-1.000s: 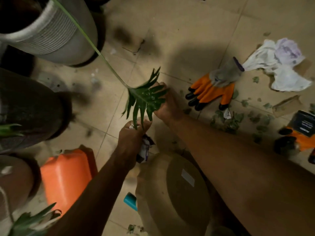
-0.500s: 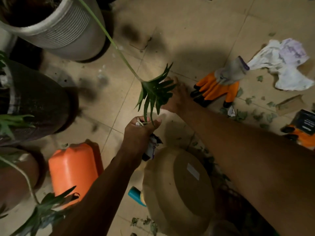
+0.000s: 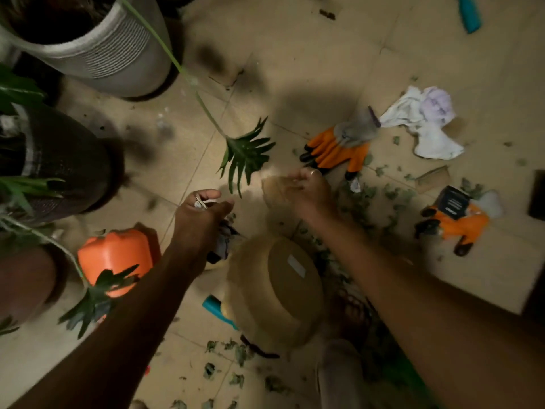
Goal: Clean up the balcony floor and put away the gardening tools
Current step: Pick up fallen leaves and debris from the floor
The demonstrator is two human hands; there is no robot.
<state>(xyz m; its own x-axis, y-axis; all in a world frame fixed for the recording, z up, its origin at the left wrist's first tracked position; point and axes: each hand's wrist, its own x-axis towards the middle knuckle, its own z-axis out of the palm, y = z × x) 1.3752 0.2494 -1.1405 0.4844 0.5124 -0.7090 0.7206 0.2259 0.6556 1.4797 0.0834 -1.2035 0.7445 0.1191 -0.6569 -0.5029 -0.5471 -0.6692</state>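
My left hand [image 3: 203, 214] hovers over the tiled floor and grips a bunch of small litter scraps, with pale bits poking out by the thumb. Just short of an orange work glove [image 3: 336, 149], my right hand [image 3: 309, 190] is curled around a blurred tan scrap [image 3: 272, 187]. A second orange glove [image 3: 454, 224] lies further right under a black tag [image 3: 452, 202]. Torn green leaf bits [image 3: 368, 199] litter the tiles around my right arm and near the bottom edge. A teal tool [image 3: 470, 13] lies at the top right.
An upturned tan bowl [image 3: 277, 287] sits between my arms, a teal handle [image 3: 215, 308] beside it. An orange plastic can [image 3: 115, 255], a grey ribbed pot [image 3: 112, 54] and a dark pot [image 3: 59, 160] stand left. A leaf [image 3: 244, 154] hangs over the hands. White cloth [image 3: 424, 122] lies right.
My right hand has come back from the floor beside the orange glove and now holds a tan scrap. My left hand keeps its scraps and has barely moved.
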